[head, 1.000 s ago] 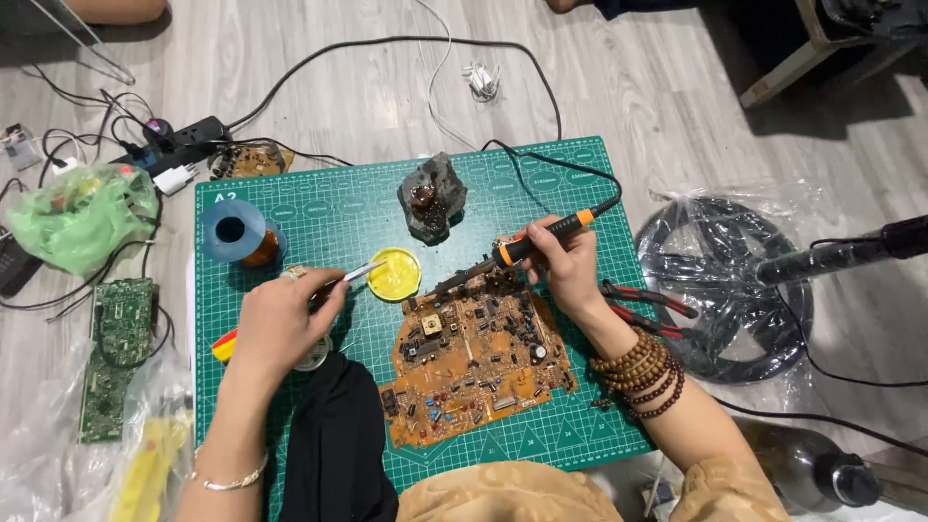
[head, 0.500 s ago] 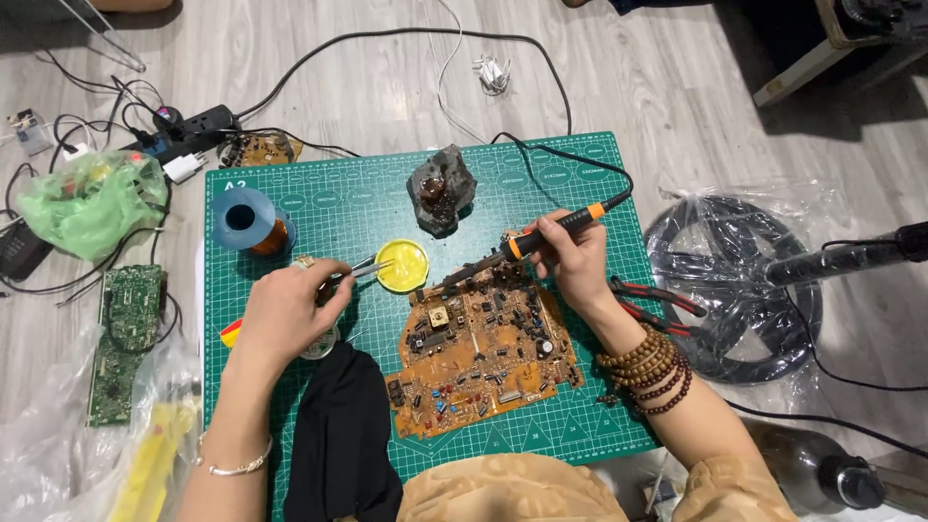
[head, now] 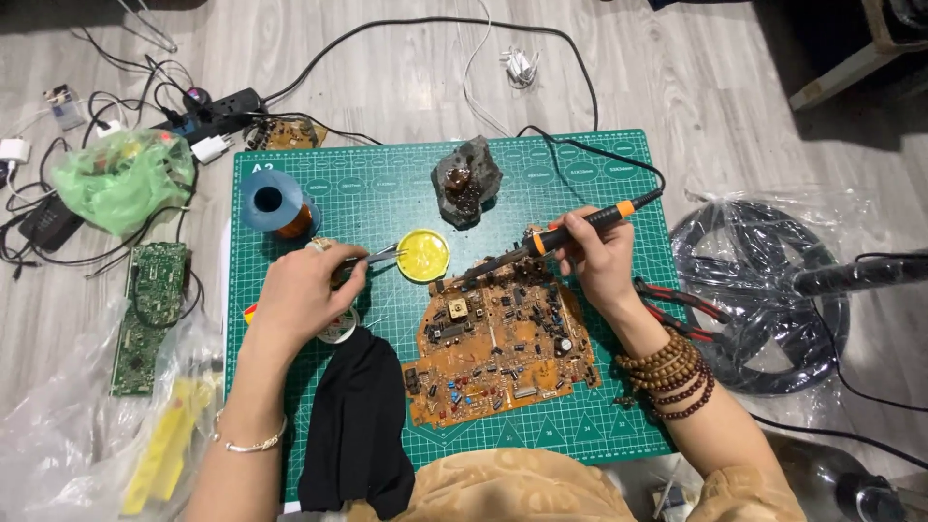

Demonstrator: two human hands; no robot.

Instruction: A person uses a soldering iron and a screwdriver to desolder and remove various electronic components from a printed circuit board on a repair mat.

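Observation:
An orange-brown circuit board (head: 498, 353) lies on the green cutting mat (head: 387, 193). My right hand (head: 594, 256) grips a black and orange soldering iron (head: 541, 242), whose tip rests at the board's upper left edge. My left hand (head: 309, 295) holds metal tweezers (head: 379, 255) that point toward a small round yellow tin (head: 423, 255) just left of the board. A bead bracelet sits on my right wrist and a thin bangle on my left.
On the mat stand a blue spool (head: 271, 203), a dark rock-like lump (head: 464, 182) and a black cloth (head: 358, 425). Red-handled pliers (head: 677, 309) lie at the mat's right edge. A green board (head: 145, 314), a green bag (head: 121, 179) and a power strip (head: 222, 108) are left; a black ring in plastic (head: 764, 290) is right.
The view has shifted slightly. My left hand has brought the tweezers closer to the yellow tin. The iron stays at the board's upper left edge.

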